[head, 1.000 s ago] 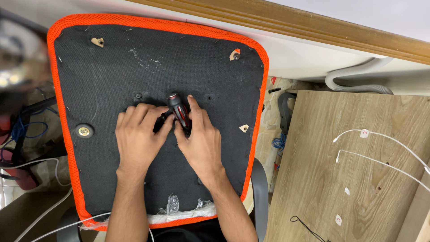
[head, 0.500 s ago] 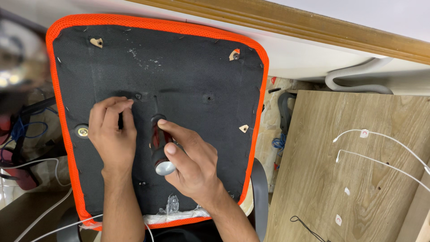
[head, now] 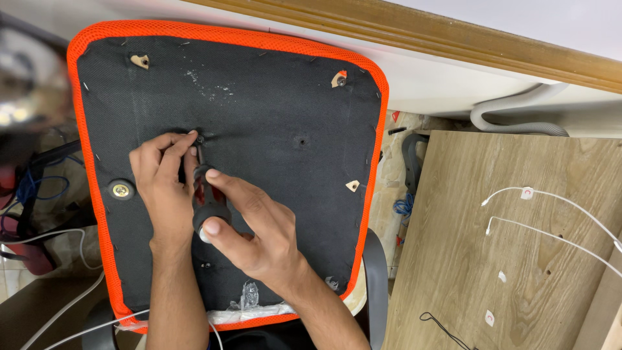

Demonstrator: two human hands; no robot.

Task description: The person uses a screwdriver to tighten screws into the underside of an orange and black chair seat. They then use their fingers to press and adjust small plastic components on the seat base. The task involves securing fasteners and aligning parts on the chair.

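An upturned chair seat (head: 272, 116), black fabric edged in orange mesh, lies beneath a person's hands. The right hand (head: 259, 230) closes its grip around a red-and-black screwdriver (head: 208, 198), tip set at a hole near the seat's centre, where the left hand (head: 162, 178) pinches the shaft.

1. The scene is evenly and brightly lit, with soft light that seems to come from above.
2. Shadows are faint: only a thin soft one lies under the right hand (head: 259, 227) and the left hand (head: 162, 181) on the black seat underside (head: 272, 162).
3. At 9 to 10 o'clock a shiny object (head: 26, 97) is blurred, with pale glare patches.
4. The centre is sharp; fabric weave and wood grain on the board (head: 518, 259) at 4 o'clock read clearly.
5. The wooden rail (head: 453, 39) at 1 o'clock runs slanted, showing no obvious bending.
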